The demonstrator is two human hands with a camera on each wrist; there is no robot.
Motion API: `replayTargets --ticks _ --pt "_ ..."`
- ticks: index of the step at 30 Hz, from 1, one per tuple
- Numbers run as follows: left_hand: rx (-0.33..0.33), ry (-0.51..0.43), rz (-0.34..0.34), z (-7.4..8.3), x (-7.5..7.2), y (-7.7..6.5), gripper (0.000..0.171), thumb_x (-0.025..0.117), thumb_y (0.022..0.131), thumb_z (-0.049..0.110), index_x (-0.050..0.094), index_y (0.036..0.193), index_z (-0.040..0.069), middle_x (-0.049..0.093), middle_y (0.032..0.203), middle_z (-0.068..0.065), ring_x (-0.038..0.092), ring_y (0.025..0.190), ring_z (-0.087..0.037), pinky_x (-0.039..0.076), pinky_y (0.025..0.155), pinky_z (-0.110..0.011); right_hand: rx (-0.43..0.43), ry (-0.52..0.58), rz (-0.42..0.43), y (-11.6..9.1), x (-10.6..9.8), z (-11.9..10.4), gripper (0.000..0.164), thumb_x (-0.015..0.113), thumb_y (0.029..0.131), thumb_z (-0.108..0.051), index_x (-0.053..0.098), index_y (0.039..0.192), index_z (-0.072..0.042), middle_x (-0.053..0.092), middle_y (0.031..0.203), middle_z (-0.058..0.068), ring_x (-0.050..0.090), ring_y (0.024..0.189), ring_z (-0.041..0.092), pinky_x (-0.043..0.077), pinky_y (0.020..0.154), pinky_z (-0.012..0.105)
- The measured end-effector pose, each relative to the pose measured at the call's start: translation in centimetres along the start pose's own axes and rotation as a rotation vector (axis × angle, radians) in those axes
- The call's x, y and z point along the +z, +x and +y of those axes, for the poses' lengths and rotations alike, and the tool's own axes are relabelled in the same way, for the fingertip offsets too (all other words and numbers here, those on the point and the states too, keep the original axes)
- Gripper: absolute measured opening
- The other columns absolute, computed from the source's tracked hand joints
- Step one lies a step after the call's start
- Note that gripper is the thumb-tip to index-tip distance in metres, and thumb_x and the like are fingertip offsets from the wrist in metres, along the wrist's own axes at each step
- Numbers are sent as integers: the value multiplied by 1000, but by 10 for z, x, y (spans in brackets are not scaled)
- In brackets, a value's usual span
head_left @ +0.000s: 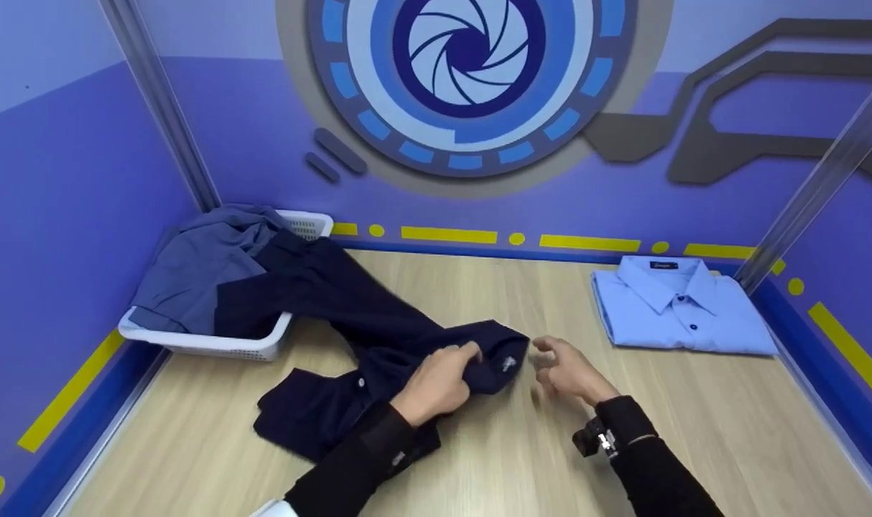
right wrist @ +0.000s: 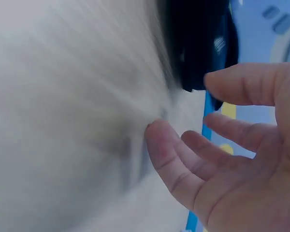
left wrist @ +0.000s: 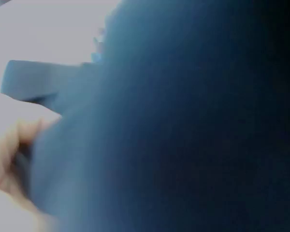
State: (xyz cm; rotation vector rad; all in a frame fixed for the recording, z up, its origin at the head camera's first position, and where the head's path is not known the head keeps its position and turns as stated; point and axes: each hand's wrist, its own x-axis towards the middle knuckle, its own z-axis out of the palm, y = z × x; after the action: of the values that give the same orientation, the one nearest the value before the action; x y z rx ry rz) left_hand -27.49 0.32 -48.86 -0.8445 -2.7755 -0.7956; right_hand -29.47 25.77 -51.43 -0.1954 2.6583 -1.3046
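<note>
A dark navy garment (head_left: 400,323) with a white button and a small pale mark stretches from the basket across the table. My left hand (head_left: 436,380) grips its cloth near the marked end. In the left wrist view blurred dark cloth (left wrist: 174,125) fills most of the frame, and part of the left hand (left wrist: 9,164) shows at the edge. Just right of the garment's end is my right hand (head_left: 569,370), holding nothing. The right wrist view shows that hand (right wrist: 232,159) with loosely bent, spread fingers, close to the dark cloth (right wrist: 198,43).
A white basket (head_left: 278,343) at the left holds a grey-blue garment (head_left: 199,266) and part of the navy one. At the back right lies a folded light blue shirt (head_left: 687,309). Blue patterned walls bound the wooden table (head_left: 551,459) at the back and sides.
</note>
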Motion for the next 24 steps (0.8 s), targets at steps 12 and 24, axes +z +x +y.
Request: replayTargets --ticks 12,24 --pt "33 -1018 -17 26 -97 2 37 57 88 -7 60 119 14 65 111 -9 62 98 -22 49 86 -30 -330 252 -177 -13 -37 -34 60 74 84 -13 52 140 -13 59 134 -2 55 118 13 48 93 30" --pt "-107 -645 208 -1 -118 7 35 69 90 11 55 122 11 63 115 -6 60 108 -20 46 96 -36 -347 307 90 -29 -67 -91 28 53 100 -20 65 116 0 65 103 1 58 92 12 47 83 24"
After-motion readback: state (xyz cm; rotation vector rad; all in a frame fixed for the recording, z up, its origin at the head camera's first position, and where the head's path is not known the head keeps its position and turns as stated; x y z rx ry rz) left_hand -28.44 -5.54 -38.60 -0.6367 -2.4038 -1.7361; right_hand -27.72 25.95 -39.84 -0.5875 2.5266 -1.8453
